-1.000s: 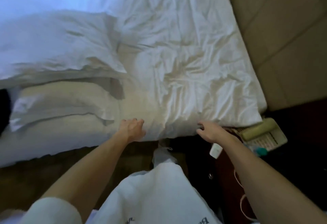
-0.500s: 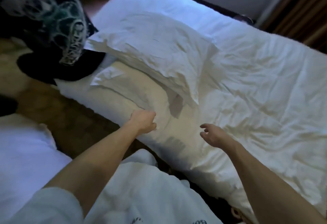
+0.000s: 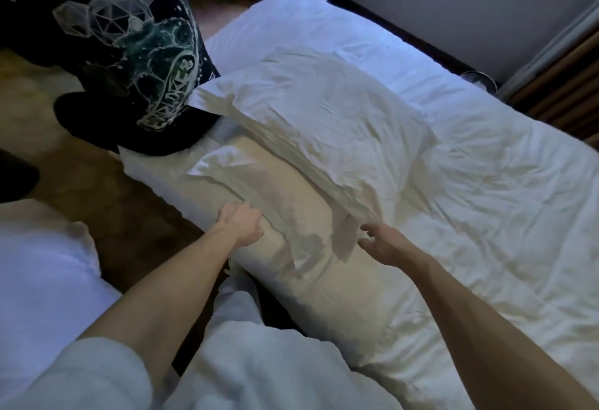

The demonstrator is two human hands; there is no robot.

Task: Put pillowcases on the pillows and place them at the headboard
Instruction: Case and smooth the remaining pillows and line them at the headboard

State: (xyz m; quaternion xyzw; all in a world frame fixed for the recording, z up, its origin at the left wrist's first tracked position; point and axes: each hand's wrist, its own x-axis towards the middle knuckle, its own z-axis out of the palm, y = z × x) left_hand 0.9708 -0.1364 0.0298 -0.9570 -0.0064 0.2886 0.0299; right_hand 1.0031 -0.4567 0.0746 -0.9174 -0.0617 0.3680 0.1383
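Two white pillows lie stacked across the bed. The upper pillow (image 3: 317,111) is in a wrinkled case, and its loose open flap (image 3: 345,234) hangs toward me. The lower pillow (image 3: 285,202) lies under it, nearer the bed's edge. My left hand (image 3: 241,223) has its fingers curled on the lower pillow's near edge. My right hand (image 3: 385,242) hovers open just right of the flap, fingers apart, holding nothing.
A rumpled white sheet (image 3: 486,215) covers the bed to the right. A person in a black printed T-shirt (image 3: 129,53) leans at the bed's far-left corner. Another white bed (image 3: 39,280) is at lower left across a strip of brown floor (image 3: 136,215). Wooden slats (image 3: 564,92) stand at upper right.
The view has swung left, away from the bedside table and phone. Both hands have left the mattress edge and moved to the stacked pillows, the left one curling onto the lower pillow.
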